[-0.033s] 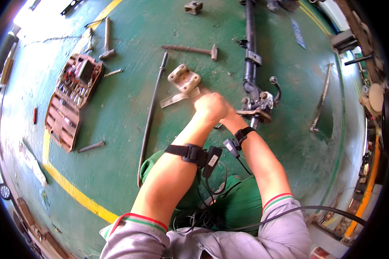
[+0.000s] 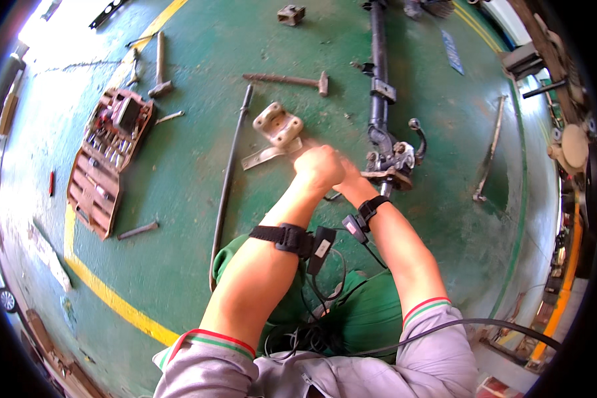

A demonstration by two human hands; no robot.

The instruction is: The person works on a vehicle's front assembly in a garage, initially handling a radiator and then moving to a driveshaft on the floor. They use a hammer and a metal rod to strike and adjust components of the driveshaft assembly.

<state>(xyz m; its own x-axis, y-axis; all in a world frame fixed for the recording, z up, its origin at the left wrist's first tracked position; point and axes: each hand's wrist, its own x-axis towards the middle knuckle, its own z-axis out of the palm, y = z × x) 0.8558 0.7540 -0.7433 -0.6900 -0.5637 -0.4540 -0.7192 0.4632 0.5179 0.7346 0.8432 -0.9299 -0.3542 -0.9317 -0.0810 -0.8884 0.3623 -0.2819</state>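
My left hand (image 2: 320, 164) is closed in a fist in front of me. Beside it, partly hidden behind it, is my right hand (image 2: 347, 178), its fingers mostly out of sight. Whatever the left fist grips is covered; a blurred brownish shape shows just beyond the knuckles. Close ahead of the fist lies a pale metal bracket block (image 2: 278, 125) with holes at its corners. A flat metal strip (image 2: 261, 158) sticks out at its near side. To the right of my hands is the jointed end (image 2: 397, 159) of a dark axle beam (image 2: 378, 109).
A hammer (image 2: 292, 79) lies beyond the bracket, and a long bar (image 2: 230, 176) runs along its left. Farther left are an open socket tool case (image 2: 99, 189), another hammer (image 2: 160, 66) and a short rod (image 2: 138, 230). A long wrench-like bar (image 2: 491, 152) lies right; cables (image 2: 312, 325) cross my lap.
The view has shifted slightly, so the floor items sit a little farther left in it. My hands keep nearly the same place beside the bracket.
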